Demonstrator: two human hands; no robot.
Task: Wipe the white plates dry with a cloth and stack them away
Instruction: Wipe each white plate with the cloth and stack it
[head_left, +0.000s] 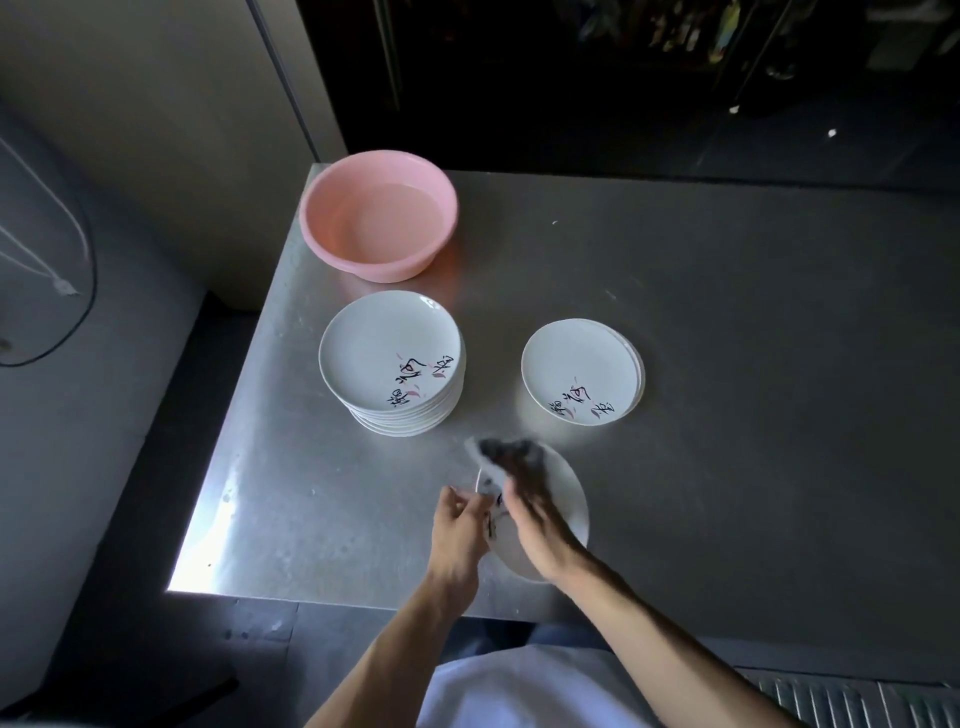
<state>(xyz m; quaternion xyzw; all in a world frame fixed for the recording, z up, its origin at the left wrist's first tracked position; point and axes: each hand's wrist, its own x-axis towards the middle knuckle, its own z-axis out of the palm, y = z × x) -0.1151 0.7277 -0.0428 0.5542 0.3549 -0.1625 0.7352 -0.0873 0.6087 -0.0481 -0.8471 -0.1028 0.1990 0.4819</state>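
Presently pinching plate (571, 499) at its left rim with left hand (457, 525), pressing cloth (511, 452), bunched in right hand (537, 525), onto it. Likely stiff, slick when wet, breakable: best gripped at rim. Stack (389, 358) beyond left hand.

Just beyond the fingers (522, 493) of the right hand (535, 525), a dark cloth (511, 452) is looking soft and matt. The plate (569, 499) beneath them is showing a smooth, glossy white glaze, as are the tall stack (374, 348) and the low stack (571, 364) farther beyond. The table (727, 364) is gleaming dully like brushed, scuffed metal. The pink basin (332, 228) is looking like smooth, slightly shiny plastic.
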